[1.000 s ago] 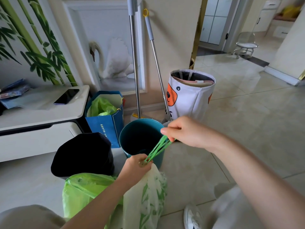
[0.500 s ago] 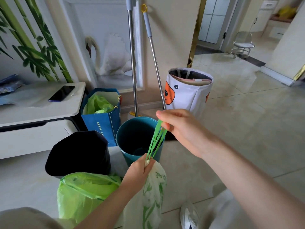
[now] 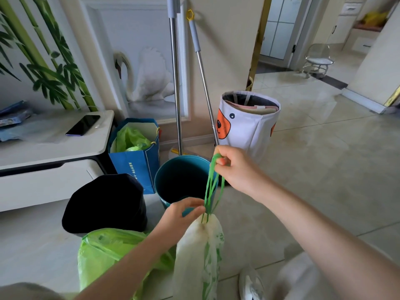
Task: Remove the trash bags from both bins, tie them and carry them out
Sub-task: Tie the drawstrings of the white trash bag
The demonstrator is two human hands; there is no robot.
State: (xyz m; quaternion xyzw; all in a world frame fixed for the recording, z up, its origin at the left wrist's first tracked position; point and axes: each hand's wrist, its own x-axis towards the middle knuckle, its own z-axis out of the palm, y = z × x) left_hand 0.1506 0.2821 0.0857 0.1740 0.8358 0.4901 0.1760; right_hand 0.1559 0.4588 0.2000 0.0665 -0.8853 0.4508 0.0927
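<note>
While blue bag (image 3: 138,167) lettering blurs, both hands grip green drawstrings (image 3: 211,185).

I have one view only, a wide-angle camera on the person's head; it looks forward and down from above at the glossy beige tiled floor (image 3: 313,169); the round teal plastic bin (image 3: 173,180) sits close below, and the far doorway bends at the frame's edge.
</note>
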